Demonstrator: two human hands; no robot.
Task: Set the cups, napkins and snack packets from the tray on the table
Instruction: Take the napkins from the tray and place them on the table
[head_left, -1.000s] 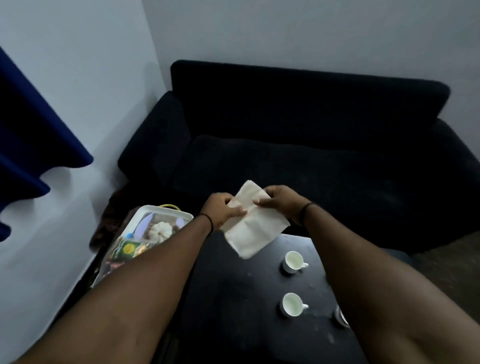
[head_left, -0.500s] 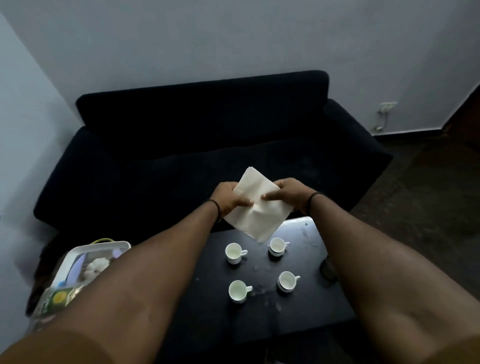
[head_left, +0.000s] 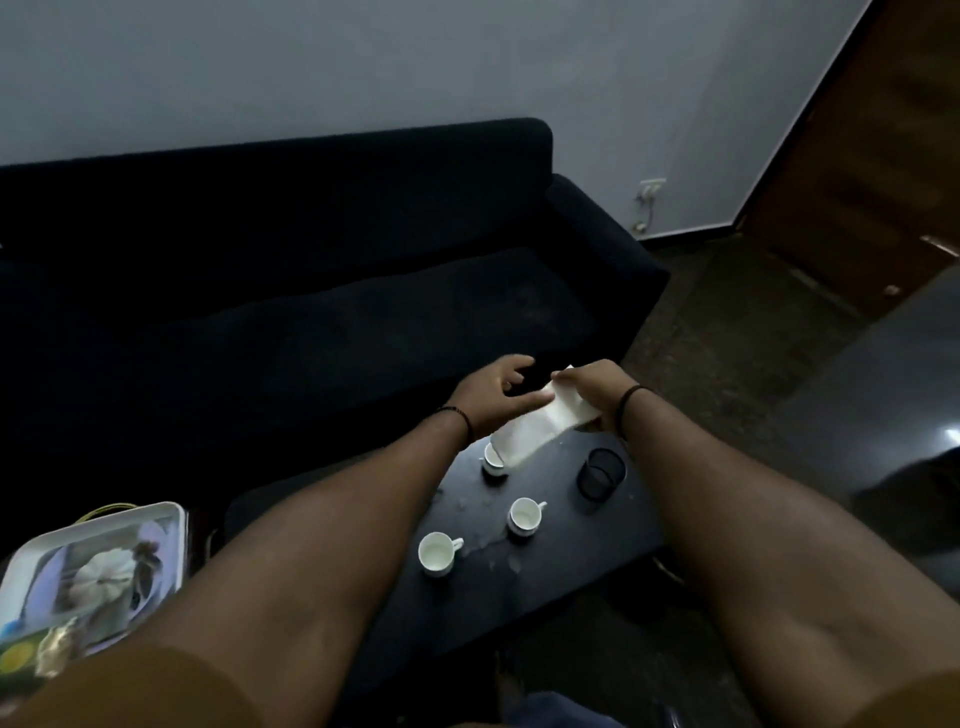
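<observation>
My right hand (head_left: 592, 387) grips a white napkin (head_left: 540, 428) that hangs down over the far end of the black table (head_left: 561, 571). My left hand (head_left: 496, 395) touches the napkin's left edge with fingers spread. Three white cups stand on the table: one partly behind the napkin (head_left: 492, 460), one in the middle (head_left: 524, 516), one nearer (head_left: 438, 553). The white tray (head_left: 171, 525) sits at the lower left with snack packets (head_left: 31, 652) at its near end.
A black round mesh holder (head_left: 601, 474) stands on the table's right side. A dark sofa (head_left: 291, 291) runs behind the table. A wet patch lies between the cups. A wooden door (head_left: 883, 156) is at the right.
The view has swung to the right. The napkin has gone from held flat between both hands to bunched under my right hand, lower and further right. My left hand's fingers have opened.
</observation>
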